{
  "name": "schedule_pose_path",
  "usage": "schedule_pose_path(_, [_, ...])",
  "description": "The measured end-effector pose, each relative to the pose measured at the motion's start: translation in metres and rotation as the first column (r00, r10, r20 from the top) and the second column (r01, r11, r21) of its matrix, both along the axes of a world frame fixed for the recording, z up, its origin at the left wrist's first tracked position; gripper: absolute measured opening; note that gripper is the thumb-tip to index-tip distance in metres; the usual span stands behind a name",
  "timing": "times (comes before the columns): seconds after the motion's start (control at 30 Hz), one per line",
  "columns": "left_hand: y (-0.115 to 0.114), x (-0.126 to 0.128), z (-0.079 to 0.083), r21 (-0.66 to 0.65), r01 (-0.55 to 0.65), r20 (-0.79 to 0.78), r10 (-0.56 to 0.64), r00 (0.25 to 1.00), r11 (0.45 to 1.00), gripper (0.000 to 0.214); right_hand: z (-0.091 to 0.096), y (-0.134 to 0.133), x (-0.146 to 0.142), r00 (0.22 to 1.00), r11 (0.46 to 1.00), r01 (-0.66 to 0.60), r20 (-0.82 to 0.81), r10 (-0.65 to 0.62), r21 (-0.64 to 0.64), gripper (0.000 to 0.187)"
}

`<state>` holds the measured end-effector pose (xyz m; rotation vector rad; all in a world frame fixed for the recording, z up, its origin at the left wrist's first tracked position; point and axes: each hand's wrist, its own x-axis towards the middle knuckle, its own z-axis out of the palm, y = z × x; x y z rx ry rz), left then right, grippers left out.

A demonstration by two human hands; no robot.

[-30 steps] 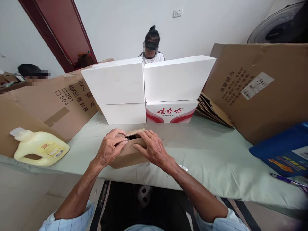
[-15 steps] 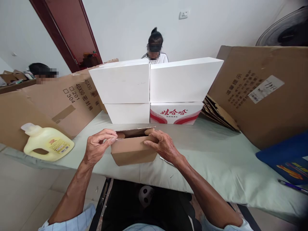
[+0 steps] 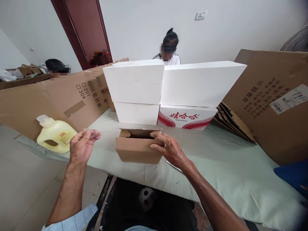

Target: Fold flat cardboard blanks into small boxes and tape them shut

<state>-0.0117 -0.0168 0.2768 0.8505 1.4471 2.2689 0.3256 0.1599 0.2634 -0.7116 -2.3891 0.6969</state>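
A small brown cardboard box [image 3: 136, 150] stands open-topped near the front edge of the pale green table [image 3: 223, 160]. My right hand [image 3: 169, 150] grips the box's right side, fingers curled over its upper corner. My left hand [image 3: 81, 145] hovers apart from the box, to its left, with loosely curled fingers and nothing in it. It is between the box and a pale yellow jug [image 3: 55, 134] with a handle and a label, lying on the table's left end.
Stacked white boxes [image 3: 168, 83], one with red print [image 3: 186, 116], stand behind the small box. Large cardboard sheets lean at left [image 3: 72, 96] and right [image 3: 271, 99]; flattened cartons [image 3: 233, 120] lie between. A person sits behind the white boxes. A blue object [image 3: 292, 175] lies far right.
My left hand let go of the box's left flap and moved left, toward the jug. The top flaps, pressed down earlier, now stand open. My right hand stays on the box.
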Motion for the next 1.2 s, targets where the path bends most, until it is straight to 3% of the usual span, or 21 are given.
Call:
schedule_pose_path(0.13, [-0.019,-0.021,0.006,0.079,-0.100,0.046,0.097,0.994,0.992,0.038,-0.006,-0.005,0.006,0.999,0.992,-0.031,-0.012,0.033,0.123,0.022])
schedule_pose_path(0.23, [-0.024,-0.018,0.010,0.069,-0.092,-0.001,0.093,0.996,0.993,0.035,-0.016,-0.017,0.012,0.996,0.954,-0.068,-0.035,0.082,0.293,0.032])
schedule_pose_path(0.4, [-0.016,0.009,0.011,-0.086,0.041,-0.176,-0.055,0.983,0.996,0.033,-0.029,-0.046,0.025,0.988,0.906,-0.077,-0.093,0.127,0.417,0.028])
schedule_pose_path(0.47, [-0.009,0.020,0.014,-0.214,0.094,-0.301,-0.157,0.940,0.972,0.029,-0.031,-0.055,0.029,0.988,0.902,-0.068,-0.098,0.121,0.427,0.025])
schedule_pose_path(0.57, [0.002,0.042,0.028,-0.479,0.135,-0.487,-0.391,0.781,0.868,0.030,-0.031,-0.063,0.032,0.989,0.898,-0.062,-0.097,0.116,0.435,0.023])
schedule_pose_path(0.7, [0.021,0.081,0.054,-0.690,0.172,-0.607,-0.691,0.391,0.703,0.033,-0.030,-0.067,0.033,0.991,0.897,-0.052,-0.087,0.099,0.438,0.022])
schedule_pose_path(0.8, [0.033,0.106,0.067,-0.740,0.134,-0.651,-0.751,0.106,0.660,0.032,-0.031,-0.068,0.032,0.991,0.898,-0.039,-0.099,0.091,0.439,0.022])
schedule_pose_path(0.9, [0.041,0.118,0.068,-0.750,0.015,-0.660,-0.745,-0.093,0.662,0.027,-0.033,-0.069,0.031,0.988,0.892,-0.027,-0.124,0.093,0.450,0.021])
schedule_pose_path(0.97, [0.044,0.119,0.064,-0.726,-0.033,-0.674,-0.721,-0.158,0.687,0.029,-0.032,-0.071,0.031,0.990,0.893,-0.022,-0.118,0.083,0.450,0.021])
schedule_pose_path(1.03, [0.045,0.117,0.060,-0.692,-0.033,-0.709,-0.687,-0.161,0.721,0.033,-0.032,-0.074,0.032,0.991,0.896,-0.016,-0.112,0.074,0.444,0.020])
schedule_pose_path(1.13, [0.045,0.113,0.056,-0.679,0.034,-0.733,-0.673,-0.103,0.734,0.033,-0.035,-0.078,0.033,0.985,0.907,0.033,-0.169,0.042,0.419,0.013])
schedule_pose_path(1.2, [0.044,0.112,0.056,-0.690,0.091,-0.723,-0.690,-0.036,0.718,0.031,-0.040,-0.080,0.032,0.974,0.908,0.082,-0.226,0.015,0.411,0.032])
